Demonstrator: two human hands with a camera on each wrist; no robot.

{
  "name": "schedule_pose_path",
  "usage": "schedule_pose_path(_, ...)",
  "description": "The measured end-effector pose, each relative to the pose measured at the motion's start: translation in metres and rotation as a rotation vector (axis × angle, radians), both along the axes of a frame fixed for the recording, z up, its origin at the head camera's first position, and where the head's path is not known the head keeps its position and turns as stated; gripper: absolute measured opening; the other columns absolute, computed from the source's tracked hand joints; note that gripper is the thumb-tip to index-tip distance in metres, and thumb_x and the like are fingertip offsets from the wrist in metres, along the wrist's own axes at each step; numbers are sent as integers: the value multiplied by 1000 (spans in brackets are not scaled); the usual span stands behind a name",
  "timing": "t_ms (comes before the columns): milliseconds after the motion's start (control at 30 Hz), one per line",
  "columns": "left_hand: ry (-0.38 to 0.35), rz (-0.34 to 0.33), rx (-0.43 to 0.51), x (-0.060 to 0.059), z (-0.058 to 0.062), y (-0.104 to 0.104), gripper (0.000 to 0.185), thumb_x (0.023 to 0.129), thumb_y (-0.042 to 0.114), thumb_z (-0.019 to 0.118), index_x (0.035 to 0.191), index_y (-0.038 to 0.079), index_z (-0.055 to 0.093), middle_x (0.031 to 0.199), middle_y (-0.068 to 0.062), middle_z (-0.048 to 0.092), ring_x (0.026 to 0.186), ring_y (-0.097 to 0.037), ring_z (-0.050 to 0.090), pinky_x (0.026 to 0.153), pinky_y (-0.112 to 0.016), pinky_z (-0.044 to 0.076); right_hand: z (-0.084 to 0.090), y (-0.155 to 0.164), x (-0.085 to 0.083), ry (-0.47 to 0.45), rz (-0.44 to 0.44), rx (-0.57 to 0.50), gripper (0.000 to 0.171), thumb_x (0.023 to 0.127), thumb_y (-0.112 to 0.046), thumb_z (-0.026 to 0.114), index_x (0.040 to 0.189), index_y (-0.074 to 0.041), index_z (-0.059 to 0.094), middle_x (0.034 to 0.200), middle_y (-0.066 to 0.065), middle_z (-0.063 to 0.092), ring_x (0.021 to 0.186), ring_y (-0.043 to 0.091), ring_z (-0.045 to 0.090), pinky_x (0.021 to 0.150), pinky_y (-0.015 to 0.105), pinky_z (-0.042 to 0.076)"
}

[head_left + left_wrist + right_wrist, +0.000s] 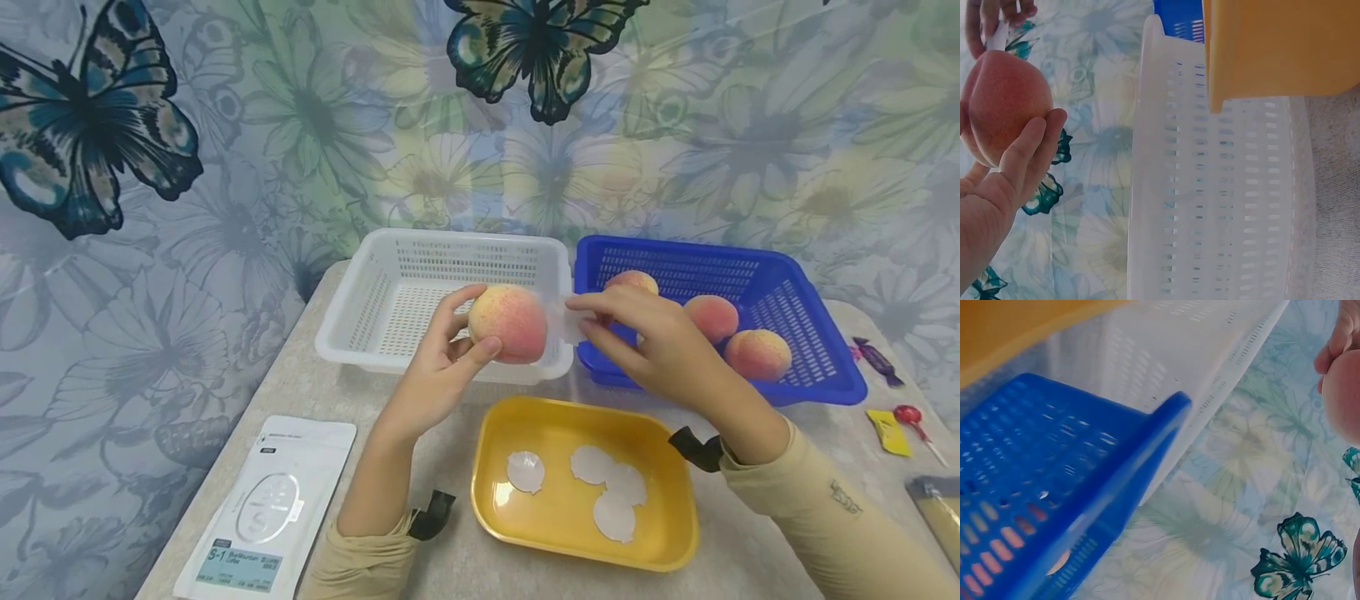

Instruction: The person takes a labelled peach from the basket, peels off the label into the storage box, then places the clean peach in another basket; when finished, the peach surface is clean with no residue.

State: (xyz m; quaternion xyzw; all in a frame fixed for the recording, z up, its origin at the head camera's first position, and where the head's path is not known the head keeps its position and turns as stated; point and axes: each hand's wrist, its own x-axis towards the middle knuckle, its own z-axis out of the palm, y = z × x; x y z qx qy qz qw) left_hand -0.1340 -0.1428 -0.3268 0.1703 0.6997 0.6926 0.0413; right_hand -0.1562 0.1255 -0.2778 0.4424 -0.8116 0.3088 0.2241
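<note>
My left hand (433,375) grips a yellow-and-red peach (510,325) over the front right part of the white basket (375,367), thumb in front and fingers around its left side. In the left wrist view the fingers lie along the side of the peach (1010,103). Just right of it, my right hand (660,342) pinches a thin, translucent whitish piece (572,322) between thumb and fingertips. That piece is close beside the peach. Similar pale round pieces (591,464) lie flat in the yellow tray (491,521), one apart at left and three overlapping at right.
Several peaches (759,355) lie in the blue basket (832,358) on the right. A white pouch (307,450) lies at front left. At the right edge are a purple-wrapped candy (877,360), a yellow packet (888,432) and a red lollipop (907,414). A patterned cloth backdrop (360,167) stands behind.
</note>
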Motion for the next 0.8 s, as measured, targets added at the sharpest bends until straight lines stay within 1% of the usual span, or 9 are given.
schedule_pose_path(100, 4, 14, -6, -1, -1, -1, 59, 97, 17, 64, 146, 33, 35, 140, -13, 49, 112, -29, 65, 99, -39, 52, -6, 9, 5, -60, -31, -13, 44, 76, 6, 79, 117, -7, 71, 90, -3, 69, 80, 7, 61, 78, 8, 47)
schedule_pose_path(267, 10, 27, 4, -2, -2, -4, 60, 97, 18, 64, 148, 31, 34, 138, -14, 50, 108, -27, 66, 96, -33, 53, -20, 29, 19, -192, -37, -44, 47, 72, 7, 82, 115, -9, 72, 91, -6, 71, 78, 3, 63, 76, 11, 52)
schedule_pose_path(400, 9, 25, 33, -2, -2, -6, 60, 97, 15, 64, 148, 30, 34, 136, -15, 50, 107, -27, 66, 94, -31, 53, -36, 45, 33, -299, -52, -3, 45, 75, 3, 82, 115, -15, 71, 88, -14, 66, 78, -1, 61, 73, 14, 53)
schedule_pose_path(533, 3, 35, 32, -2, -1, -6, 60, 97, 15, 64, 147, 31, 35, 136, -14, 51, 105, -26, 66, 94, -30, 53, -54, 54, 48, -401, -88, 38, 38, 81, -3, 79, 115, -18, 70, 86, -17, 64, 77, -1, 58, 69, 16, 50)
schedule_pose_path(600, -1, 39, 29, -3, -1, -6, 60, 97, 15, 65, 147, 31, 36, 136, -14, 52, 104, -26, 66, 94, -29, 53, -65, 55, 55, -444, -101, 49, 35, 83, -6, 78, 114, -19, 70, 84, -17, 63, 76, -1, 56, 69, 17, 49)
schedule_pose_path(700, -6, 37, 33, -3, -2, -6, 60, 97, 15, 65, 147, 31, 36, 136, -14, 52, 104, -26, 66, 95, -29, 53, -80, 52, 64, -526, -91, 67, 30, 87, -11, 76, 115, -20, 69, 82, -18, 61, 75, 0, 55, 67, 20, 49)
schedule_pose_path(800, -5, 31, 38, -4, -2, -4, 61, 96, 14, 65, 147, 31, 36, 136, -14, 51, 105, -26, 66, 95, -29, 53, -95, 46, 70, -636, -69, 93, 26, 90, -18, 74, 115, -20, 69, 81, -18, 60, 75, -1, 54, 66, 22, 49)
